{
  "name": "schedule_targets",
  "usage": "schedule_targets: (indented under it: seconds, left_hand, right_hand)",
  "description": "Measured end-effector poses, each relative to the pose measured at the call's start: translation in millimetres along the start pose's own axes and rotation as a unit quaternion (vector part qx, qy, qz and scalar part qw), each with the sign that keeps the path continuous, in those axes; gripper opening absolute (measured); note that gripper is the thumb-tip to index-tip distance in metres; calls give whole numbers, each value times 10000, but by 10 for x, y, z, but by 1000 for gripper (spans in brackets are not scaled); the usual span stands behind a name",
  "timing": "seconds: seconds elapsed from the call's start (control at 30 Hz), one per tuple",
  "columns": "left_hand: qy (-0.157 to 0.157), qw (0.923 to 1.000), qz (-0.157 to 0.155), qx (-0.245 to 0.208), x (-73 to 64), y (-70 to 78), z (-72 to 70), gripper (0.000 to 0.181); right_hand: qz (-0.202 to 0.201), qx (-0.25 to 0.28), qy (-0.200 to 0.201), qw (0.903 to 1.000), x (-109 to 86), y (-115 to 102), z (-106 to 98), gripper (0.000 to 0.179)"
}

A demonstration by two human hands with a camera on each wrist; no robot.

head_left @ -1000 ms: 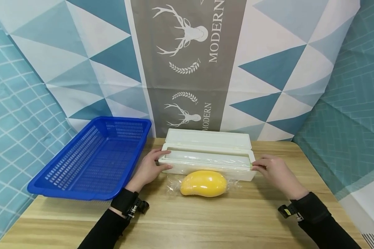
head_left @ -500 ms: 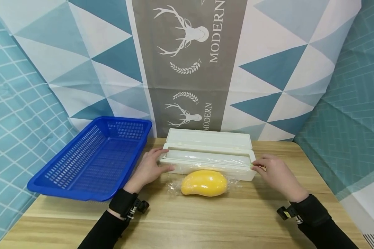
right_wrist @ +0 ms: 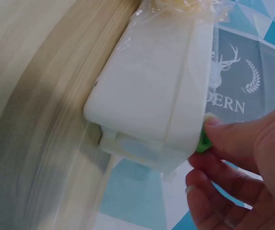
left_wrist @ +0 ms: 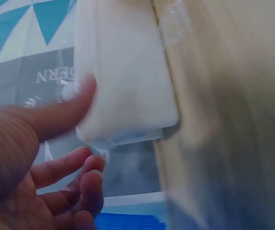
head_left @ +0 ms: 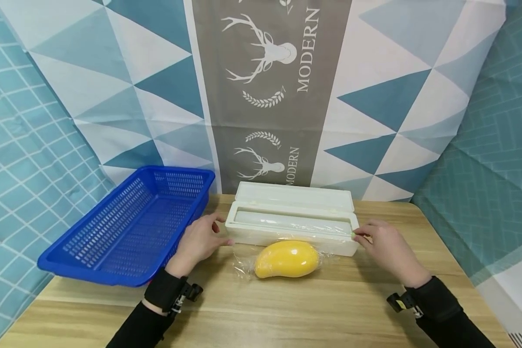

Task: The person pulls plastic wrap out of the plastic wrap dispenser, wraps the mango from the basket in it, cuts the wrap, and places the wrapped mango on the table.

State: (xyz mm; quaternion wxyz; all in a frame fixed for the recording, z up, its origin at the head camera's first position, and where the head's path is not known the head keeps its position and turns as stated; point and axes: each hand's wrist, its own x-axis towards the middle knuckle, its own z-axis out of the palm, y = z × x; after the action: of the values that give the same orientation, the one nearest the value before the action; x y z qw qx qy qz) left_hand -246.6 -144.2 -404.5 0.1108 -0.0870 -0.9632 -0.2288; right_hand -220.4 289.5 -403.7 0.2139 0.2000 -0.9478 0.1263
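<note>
A white cling film dispenser (head_left: 291, 234) stands with its lid (head_left: 293, 195) raised and a roll of film (head_left: 287, 221) inside. Clear film (head_left: 243, 263) comes over its front and lies about a yellow mango (head_left: 287, 259) on the table. My right hand (head_left: 380, 241) is at the dispenser's right end, where thumb and forefinger pinch a small green slide cutter (right_wrist: 203, 142). Off the left end, my left hand (head_left: 200, 240) holds nothing, its thumb and loosely bent fingers apart. In the left wrist view the thumb overlaps the dispenser (left_wrist: 128, 72).
To the left sits a blue plastic basket (head_left: 182, 220), close beside my left forearm. A patterned backdrop (head_left: 261, 111) rises right behind the dispenser. The wooden table (head_left: 287, 314) reaches toward me in front of the mango.
My left hand has come off the dispenser's left end and drawn slightly left and back. The right hand keeps its pinch at the right end. The head view has shifted slightly.
</note>
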Motion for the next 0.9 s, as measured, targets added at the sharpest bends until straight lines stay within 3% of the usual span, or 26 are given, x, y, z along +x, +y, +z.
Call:
schedule_targets:
  seconds: [0.13,0.23,0.37,0.47,0.6,0.7,0.9]
  left_hand:
    - [751,9944,741,87,-16,128,-20,32]
    - [946,9844,1479,-111,-18,338,26,25]
    - [490,9762,2112,-33,-22,629,201,59]
    - [-66,9730,2247,518,-18,771,362,93]
    - [-683,9639,2369,1003,-20,843,523,109]
    - [-707,9592,2540,1022,-38,840,589,108]
    - [-265,9518,2896,979,-78,824,632,105]
  right_hand:
    - [20,-39,129,9999,24,-49,2,27]
    - [-3,185,192,9996,95,-188,4,37]
    - [-317,587,-121,9977,194,-498,94,60]
    - [-615,615,-447,9952,238,-699,223,84]
    - [-866,473,-686,9928,294,-833,396,103]
    - [-933,451,-833,9911,323,-858,474,104]
    - [-933,560,-991,9891,316,-871,461,97]
